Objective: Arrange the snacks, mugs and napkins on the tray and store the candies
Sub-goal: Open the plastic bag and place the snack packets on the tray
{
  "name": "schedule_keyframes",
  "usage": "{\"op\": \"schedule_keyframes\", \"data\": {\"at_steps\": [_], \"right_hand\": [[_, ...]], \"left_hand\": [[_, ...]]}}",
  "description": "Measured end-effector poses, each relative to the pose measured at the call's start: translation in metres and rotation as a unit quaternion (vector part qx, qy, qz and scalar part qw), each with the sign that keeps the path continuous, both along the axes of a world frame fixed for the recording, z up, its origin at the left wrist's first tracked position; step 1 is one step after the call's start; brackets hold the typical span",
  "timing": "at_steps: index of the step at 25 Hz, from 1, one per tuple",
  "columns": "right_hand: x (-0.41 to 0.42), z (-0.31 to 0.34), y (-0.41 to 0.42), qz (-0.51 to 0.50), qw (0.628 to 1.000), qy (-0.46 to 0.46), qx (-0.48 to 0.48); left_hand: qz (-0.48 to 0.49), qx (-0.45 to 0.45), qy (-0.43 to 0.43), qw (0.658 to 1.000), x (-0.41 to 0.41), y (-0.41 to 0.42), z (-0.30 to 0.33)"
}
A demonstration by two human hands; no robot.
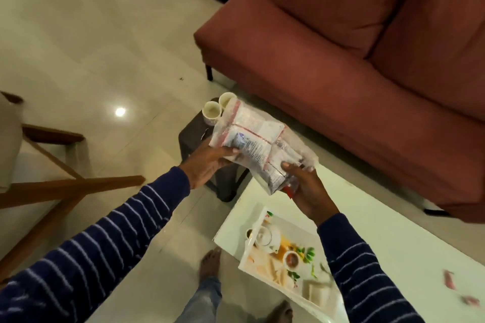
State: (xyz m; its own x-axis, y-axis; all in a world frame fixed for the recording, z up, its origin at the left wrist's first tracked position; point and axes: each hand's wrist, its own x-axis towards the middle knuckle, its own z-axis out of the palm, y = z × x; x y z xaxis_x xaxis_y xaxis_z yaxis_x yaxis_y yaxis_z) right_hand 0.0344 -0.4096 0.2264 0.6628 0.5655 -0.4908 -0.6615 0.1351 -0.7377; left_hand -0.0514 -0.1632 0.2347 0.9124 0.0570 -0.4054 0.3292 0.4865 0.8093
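Both my hands hold a clear plastic bag of snack packets (258,140) in mid-air above the left end of a white table (380,220). My left hand (210,162) grips the bag's near-left side and my right hand (307,186) grips its lower right corner. A printed tray (283,257) with a tea-set picture lies on the table below my right arm. Two white mugs (219,110) stand on a small dark stool (195,134) behind the bag. Pink-wrapped candies (450,279) lie on the table at the far right, blurred.
A red-brown sofa (354,60) runs along the far side of the table. A wooden chair frame (60,186) stands at the left on the tiled floor. My bare feet (210,265) are below, beside the table's near edge.
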Motion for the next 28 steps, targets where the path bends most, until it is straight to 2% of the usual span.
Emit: {"op": "schedule_keyframes", "data": {"at_steps": [3,6,9,12,15,19,22,24,28], "right_hand": [[-0.013,0.060,-0.042,-0.041,0.994,-0.089,0.049],[-0.025,0.118,-0.083,-0.063,0.980,-0.180,0.059],[-0.031,0.168,-0.120,-0.103,0.959,-0.264,-0.008],[-0.037,0.221,-0.155,-0.117,0.924,-0.360,-0.054],[-0.045,0.264,-0.187,-0.093,0.858,-0.498,-0.079],[-0.056,0.295,-0.226,-0.094,0.718,-0.670,-0.165],[-0.063,0.306,-0.254,-0.076,0.618,-0.759,-0.190],[-0.066,0.308,-0.268,-0.054,0.587,-0.779,-0.216],[-0.074,0.306,-0.286,0.004,0.530,-0.791,-0.305]], "left_hand": [[0.017,-0.036,-0.049,0.998,-0.005,-0.029,0.055],[0.032,-0.050,-0.004,0.998,-0.002,-0.056,0.109],[-0.015,-0.001,0.002,1.000,0.009,-0.085,0.150],[-0.048,-0.022,-0.033,0.998,0.023,-0.116,0.202],[-0.122,-0.044,-0.043,0.991,0.031,-0.145,0.267],[-0.183,-0.030,-0.052,0.981,0.044,-0.164,0.327],[-0.222,0.053,-0.085,0.970,0.052,-0.187,0.361],[-0.208,0.151,-0.113,0.960,0.052,-0.205,0.370],[-0.153,0.254,-0.148,0.943,0.048,-0.236,0.373]]}}
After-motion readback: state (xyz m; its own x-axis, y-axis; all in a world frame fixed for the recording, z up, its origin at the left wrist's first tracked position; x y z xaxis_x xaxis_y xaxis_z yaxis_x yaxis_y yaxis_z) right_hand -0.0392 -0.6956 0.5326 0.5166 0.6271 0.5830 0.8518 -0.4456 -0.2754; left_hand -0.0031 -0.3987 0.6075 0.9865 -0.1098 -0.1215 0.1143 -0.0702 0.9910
